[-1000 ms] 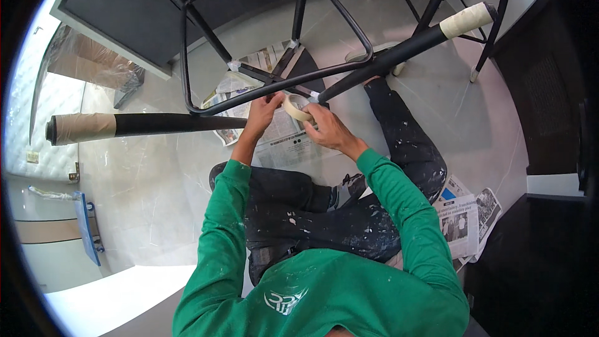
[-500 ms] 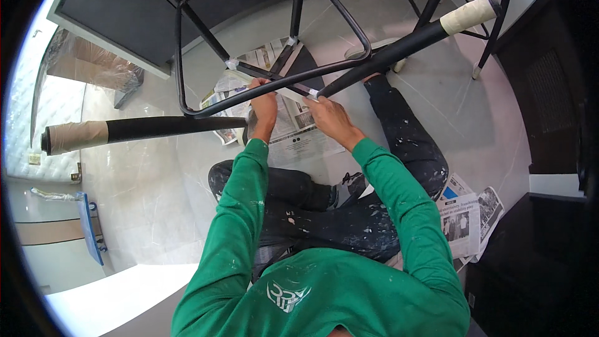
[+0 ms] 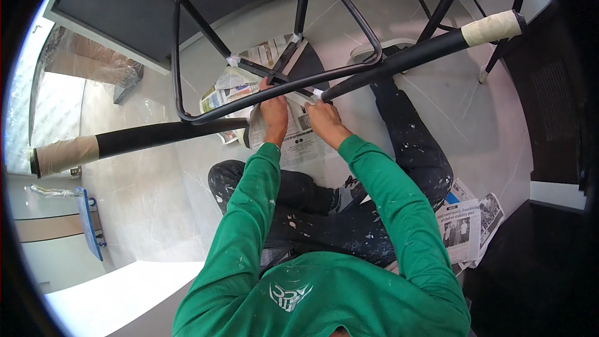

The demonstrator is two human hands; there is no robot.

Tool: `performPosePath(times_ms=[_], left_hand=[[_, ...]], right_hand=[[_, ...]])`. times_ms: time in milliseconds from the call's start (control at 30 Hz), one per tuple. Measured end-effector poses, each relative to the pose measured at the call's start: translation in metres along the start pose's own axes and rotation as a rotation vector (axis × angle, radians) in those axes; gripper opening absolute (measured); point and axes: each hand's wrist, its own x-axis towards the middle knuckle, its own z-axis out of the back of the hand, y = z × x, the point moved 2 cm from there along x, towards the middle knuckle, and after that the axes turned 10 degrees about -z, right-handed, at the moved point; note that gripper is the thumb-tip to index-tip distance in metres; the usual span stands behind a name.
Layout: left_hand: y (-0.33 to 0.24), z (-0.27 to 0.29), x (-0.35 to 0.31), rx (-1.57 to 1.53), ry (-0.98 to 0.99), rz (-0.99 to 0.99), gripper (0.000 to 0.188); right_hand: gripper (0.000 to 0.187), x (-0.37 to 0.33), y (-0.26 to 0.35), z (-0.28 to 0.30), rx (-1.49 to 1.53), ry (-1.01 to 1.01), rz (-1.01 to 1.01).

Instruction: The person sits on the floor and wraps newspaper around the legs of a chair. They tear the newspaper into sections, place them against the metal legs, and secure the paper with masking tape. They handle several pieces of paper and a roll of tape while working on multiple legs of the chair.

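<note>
An upturned black metal stool frame stands in front of me, its leg ends wrapped in cream masking tape. My left hand reaches under the bent tube, fingers closed at the crossed bars of the base. Between my hands runs a pale strip of masking tape; both hands appear to pinch it along one bar. My right hand is closed beside the right leg's joint, where a whitish wrapping shows. The tube and my own fingers hide part of both grips.
Newspaper sheets lie beneath the stool base, more newspaper by my right knee. A second black stool stands at the far right. Plastic-wrapped furniture and a blue wheeled board are at left. My paint-spotted legs flank the work.
My left hand has moved right, closer to my right hand, and less of the pale strip shows between them. The stool's legs appear slightly shifted in view.
</note>
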Motion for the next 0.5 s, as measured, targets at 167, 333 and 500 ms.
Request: performPosePath(times_ms=[167,333,500], left_hand=[[0.01,-0.008,-0.002,0.002,0.057,0.02,0.033],[0.026,-0.015,-0.011,0.118,0.122,0.076,0.034],[0.02,-0.017,-0.011,0.053,0.137,0.019,0.035]], right_hand=[[0.024,0.008,0.002,-0.01,-0.042,-0.065,-0.031],[0.023,0.018,0.008,-0.018,-0.033,-0.018,-0.051],[0.026,0.02,0.003,-0.027,-0.065,-0.056,-0.04]])
